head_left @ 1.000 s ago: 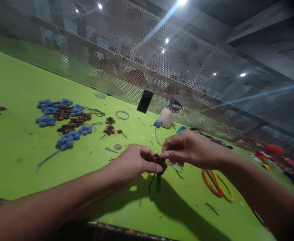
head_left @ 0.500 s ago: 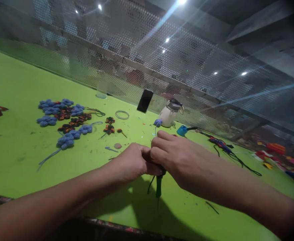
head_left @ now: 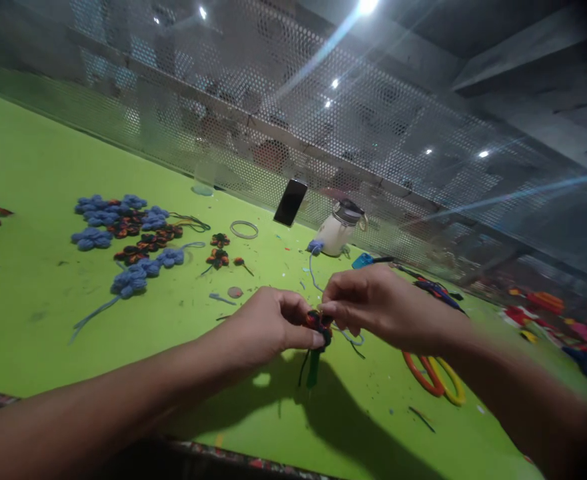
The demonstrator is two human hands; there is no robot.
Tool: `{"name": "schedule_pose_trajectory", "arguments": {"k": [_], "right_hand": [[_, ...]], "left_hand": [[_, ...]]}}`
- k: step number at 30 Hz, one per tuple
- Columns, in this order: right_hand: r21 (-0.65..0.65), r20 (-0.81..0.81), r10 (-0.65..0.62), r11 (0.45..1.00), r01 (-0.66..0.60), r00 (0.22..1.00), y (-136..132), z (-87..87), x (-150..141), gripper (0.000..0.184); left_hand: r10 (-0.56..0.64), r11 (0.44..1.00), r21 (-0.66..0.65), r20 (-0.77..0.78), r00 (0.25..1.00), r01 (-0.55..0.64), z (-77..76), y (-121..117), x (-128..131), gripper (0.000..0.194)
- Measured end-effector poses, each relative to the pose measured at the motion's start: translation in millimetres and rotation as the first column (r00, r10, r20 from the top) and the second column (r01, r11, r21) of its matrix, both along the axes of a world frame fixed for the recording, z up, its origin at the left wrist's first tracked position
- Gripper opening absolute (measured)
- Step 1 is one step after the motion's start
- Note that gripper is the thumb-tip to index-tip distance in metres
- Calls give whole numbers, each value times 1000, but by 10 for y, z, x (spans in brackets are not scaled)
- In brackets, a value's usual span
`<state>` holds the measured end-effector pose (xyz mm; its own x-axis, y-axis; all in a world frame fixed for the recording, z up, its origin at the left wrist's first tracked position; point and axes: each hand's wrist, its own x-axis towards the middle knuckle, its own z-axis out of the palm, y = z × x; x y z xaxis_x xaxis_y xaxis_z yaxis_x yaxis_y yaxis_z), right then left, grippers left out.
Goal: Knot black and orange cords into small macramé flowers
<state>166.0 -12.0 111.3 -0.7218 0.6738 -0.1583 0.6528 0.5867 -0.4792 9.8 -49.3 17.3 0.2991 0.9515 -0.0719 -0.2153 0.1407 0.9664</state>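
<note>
A small black-and-orange yarn flower (head_left: 318, 321) is in my left hand (head_left: 278, 327), pinched between thumb and fingers just above the table. My right hand (head_left: 366, 300) has its thumb and fingertips pinched together at the flower's upper right edge. Directly below the flower, a green handle (head_left: 313, 371) with a thin tip points toward me; whether it is held or lies on the table, I cannot tell. A dark yarn tail hangs beside it. Behind my right hand, a light blue yarn strand (head_left: 314, 275) runs up to a blue yarn bundle (head_left: 315, 247).
Blue yarn flowers (head_left: 129, 280) and black-orange ones (head_left: 218, 258) lie left on the green table (head_left: 48, 280). Farther back are a bangle (head_left: 244, 229), a phone (head_left: 290, 202) and a pale jug (head_left: 337, 233). Orange (head_left: 423, 375) and yellow loops (head_left: 450, 381) lie under my right forearm.
My right hand has shifted right and turned, uncovering the yarn flower in my left hand. The orange and yellow loops have come into view. My left hand has barely moved.
</note>
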Motion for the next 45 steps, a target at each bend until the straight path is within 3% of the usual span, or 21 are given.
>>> {"name": "schedule_pose_trajectory", "arguments": {"k": [2, 4, 8, 11, 15, 21, 24, 27, 31, 41, 45], "right_hand": [[233, -71, -70, 969, 85, 995, -170, -138, 30, 15], [351, -141, -132, 920, 174, 981, -313, -296, 37, 15], [362, -314, -195, 880, 307, 929, -438, -590, 4, 15], [237, -506, -238, 886, 399, 829, -435, -742, -38, 17], [-59, -698, -326, 913, 403, 637, -425, -895, -97, 15], [-419, -790, -511, 853, 310, 339, -482, -1036, -239, 19], [-534, -778, -574, 818, 213, 256, -510, -1065, -290, 20], [-533, -780, -580, 813, 236, 236, -517, -1104, -303, 20], [-433, -815, -527, 830, 353, 240, -503, -1145, -309, 22], [-307, -889, -393, 893, 329, 236, -505, -1152, -315, 16], [-206, -881, -339, 902, 379, 330, -497, -1234, -235, 14]], "left_hand": [[26, 1000, -5, 7, 1000, -26, 0, 9, -1, 18], [47, 999, -7, 33, 998, -46, 7, 12, 0, 18], [69, 998, -3, 83, 994, -69, 11, 16, 4, 19], [90, 996, 6, 90, 992, -91, 7, 23, -9, 19], [57, 998, 18, 92, 994, -59, 12, 33, -58, 18], [56, 998, 3, 101, 993, -57, 35, 39, -114, 20], [31, 999, -13, 87, 996, -30, 49, 40, -115, 20], [14, 1000, -12, 94, 995, -13, 54, 44, -112, 19], [20, 1000, -1, 61, 998, -20, 55, 45, -115, 19], [25, 997, 67, 43, 999, -28, 69, 8, -93, 18], [16, 998, 62, 36, 999, -18, 79, 4, -102, 18]]}}
